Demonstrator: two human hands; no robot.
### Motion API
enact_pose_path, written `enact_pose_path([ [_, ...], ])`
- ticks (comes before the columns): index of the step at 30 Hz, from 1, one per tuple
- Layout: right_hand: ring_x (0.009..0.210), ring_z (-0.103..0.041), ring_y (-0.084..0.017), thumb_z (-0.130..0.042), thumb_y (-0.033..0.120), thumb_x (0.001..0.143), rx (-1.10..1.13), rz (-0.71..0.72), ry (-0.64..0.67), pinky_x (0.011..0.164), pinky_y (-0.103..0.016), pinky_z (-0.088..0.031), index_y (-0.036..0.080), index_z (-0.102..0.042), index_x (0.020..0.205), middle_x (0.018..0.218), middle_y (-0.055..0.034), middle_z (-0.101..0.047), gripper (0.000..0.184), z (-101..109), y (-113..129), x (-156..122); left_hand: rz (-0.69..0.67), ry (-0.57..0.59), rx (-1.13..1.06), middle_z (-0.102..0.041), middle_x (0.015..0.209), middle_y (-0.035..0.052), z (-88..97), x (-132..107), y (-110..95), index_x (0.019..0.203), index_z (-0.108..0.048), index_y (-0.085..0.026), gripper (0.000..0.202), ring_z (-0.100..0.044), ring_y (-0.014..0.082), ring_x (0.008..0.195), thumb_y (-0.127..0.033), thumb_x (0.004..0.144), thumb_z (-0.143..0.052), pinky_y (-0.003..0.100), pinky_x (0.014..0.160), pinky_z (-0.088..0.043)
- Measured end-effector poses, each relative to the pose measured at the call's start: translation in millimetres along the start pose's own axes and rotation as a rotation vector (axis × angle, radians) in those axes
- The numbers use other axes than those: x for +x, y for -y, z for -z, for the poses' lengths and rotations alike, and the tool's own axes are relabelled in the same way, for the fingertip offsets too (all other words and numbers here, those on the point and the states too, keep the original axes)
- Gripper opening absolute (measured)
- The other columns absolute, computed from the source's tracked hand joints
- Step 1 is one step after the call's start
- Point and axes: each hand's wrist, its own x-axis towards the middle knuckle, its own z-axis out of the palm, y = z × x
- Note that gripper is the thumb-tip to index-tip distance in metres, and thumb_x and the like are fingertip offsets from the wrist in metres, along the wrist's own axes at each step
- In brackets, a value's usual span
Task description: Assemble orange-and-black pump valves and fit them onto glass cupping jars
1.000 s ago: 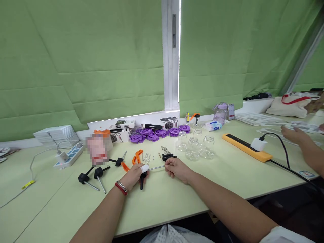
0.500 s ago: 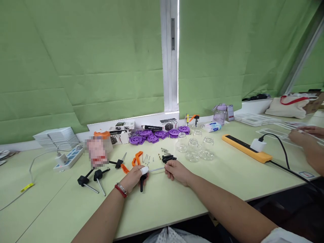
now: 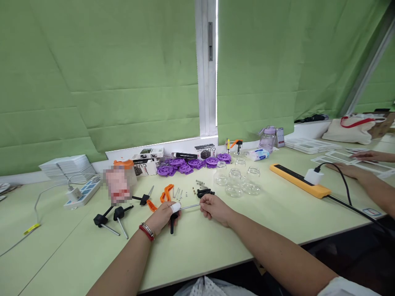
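Note:
My left hand [image 3: 166,217] is closed around a black plastic part [image 3: 172,225], its thumb wrapped in white. A thin metal rod [image 3: 189,206] runs from that part towards the right. The rod's far end is pinched in the fingertips of my right hand [image 3: 213,209]. Just beyond my hands lie orange plastic levers [image 3: 167,193], metal pins [image 3: 177,193], small springs [image 3: 201,183] and black tube-like pieces [image 3: 205,193]. To the left, similar black parts with metal rods [image 3: 100,220] rest on the table. What the left fingers cover underneath is hidden.
Clear glass bottles [image 3: 235,187] stand right of centre, with purple plastic wheel-like pieces [image 3: 186,168] behind. An orange power strip [image 3: 300,181] with a plugged charger lies right. A white power strip [image 3: 83,192] is left. Another person's hands [image 3: 352,170] are over white frames [image 3: 333,158] at far right.
My hands hold the rod and the black part almost unmoved. The other person's hands have come down from a raised position onto the white frames at the far right.

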Motion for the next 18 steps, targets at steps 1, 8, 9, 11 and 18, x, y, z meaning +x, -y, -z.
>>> enact_pose_path([
  [1,0.049,-0.048,-0.007,-0.059,0.027,0.078,-0.004,-0.003,-0.002,0.045,-0.020,-0.037,0.017,-0.049,0.076,0.063,0.0029,-0.056,0.014,-0.2,0.3,0.0,0.000,-0.002,-0.001,-0.053,0.064,0.0030,0.0,-0.2,-0.2,0.070,-0.055,-0.015,0.036,-0.050,0.0132,0.050,-0.050,0.078,-0.051,0.025,0.048,-0.035],
  [8,0.042,-0.043,-0.006,-0.052,0.034,0.085,-0.053,-0.026,0.008,0.045,-0.020,-0.036,0.017,-0.048,0.066,0.050,0.0035,-0.052,0.026,-0.1,1.6,0.4,-0.004,0.004,-0.002,-0.055,0.065,0.0036,-0.5,-1.0,-1.7,0.070,-0.055,-0.015,0.035,-0.050,0.0126,0.050,-0.049,0.078,-0.051,0.025,0.048,-0.035],
  [9,0.042,-0.043,-0.006,-0.052,0.033,0.085,-0.058,-0.027,0.008,0.045,-0.020,-0.036,0.017,-0.048,0.066,0.050,0.0034,-0.052,0.026,0.0,1.1,0.7,-0.007,0.004,0.004,-0.055,0.065,0.0037,-0.5,-1.1,-1.8,0.070,-0.055,-0.015,0.036,-0.050,0.0126,0.050,-0.049,0.078,-0.051,0.024,0.048,-0.034],
  [11,0.042,-0.044,-0.007,-0.051,0.033,0.086,-0.063,-0.024,0.004,0.044,-0.021,-0.036,0.016,-0.049,0.066,0.050,0.0030,-0.053,0.026,0.1,0.4,1.5,-0.006,0.004,0.014,-0.055,0.065,0.0040,-0.4,-1.2,-2.0,0.070,-0.055,-0.014,0.036,-0.050,0.0129,0.050,-0.049,0.078,-0.051,0.024,0.047,-0.034],
  [18,0.046,-0.048,-0.007,-0.057,0.028,0.081,-0.006,-0.003,-0.011,0.043,-0.021,-0.037,0.017,-0.050,0.078,0.060,0.0036,-0.055,0.013,0.0,-1.7,2.3,-0.016,0.003,-0.006,-0.054,0.063,0.0033,0.2,-0.2,-0.6,0.070,-0.056,-0.014,0.036,-0.050,0.0134,0.049,-0.049,0.076,-0.053,0.025,0.046,-0.036],
])
